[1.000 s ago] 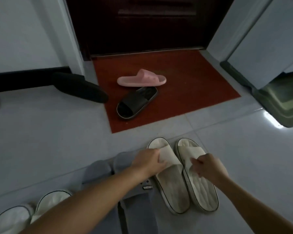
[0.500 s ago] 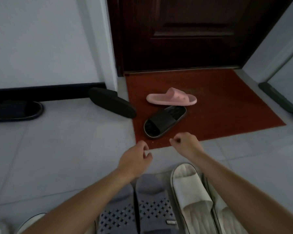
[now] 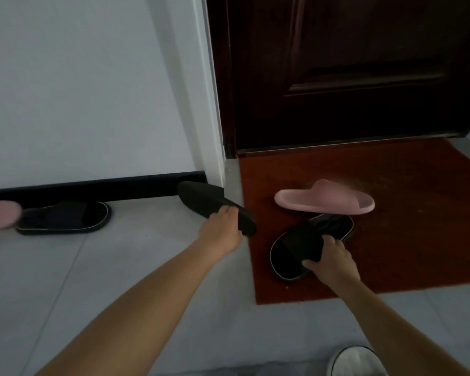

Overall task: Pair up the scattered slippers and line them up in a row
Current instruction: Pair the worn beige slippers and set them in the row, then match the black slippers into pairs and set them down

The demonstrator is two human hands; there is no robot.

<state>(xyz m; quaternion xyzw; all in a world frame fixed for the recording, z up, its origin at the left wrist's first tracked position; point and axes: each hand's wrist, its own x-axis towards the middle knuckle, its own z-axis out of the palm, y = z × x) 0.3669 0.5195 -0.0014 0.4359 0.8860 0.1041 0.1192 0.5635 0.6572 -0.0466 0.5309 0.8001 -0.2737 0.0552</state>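
Grips set: left hand (image 3: 221,233) fingers curl over overturned black slipper (image 3: 201,198), near end; right hand (image 3: 333,263) fingers and thumb pinch strap of upright black slipper (image 3: 288,256) on red mat (image 3: 391,240). Lift both, flip the overturned one, avoid pink slipper (image 3: 323,198) just beyond right fingers.

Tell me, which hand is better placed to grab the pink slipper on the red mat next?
Probably the right hand. It grips the black slipper on the red mat, just in front of the pink slipper. The left hand holds a second black slipper at the mat's left edge, farther away.
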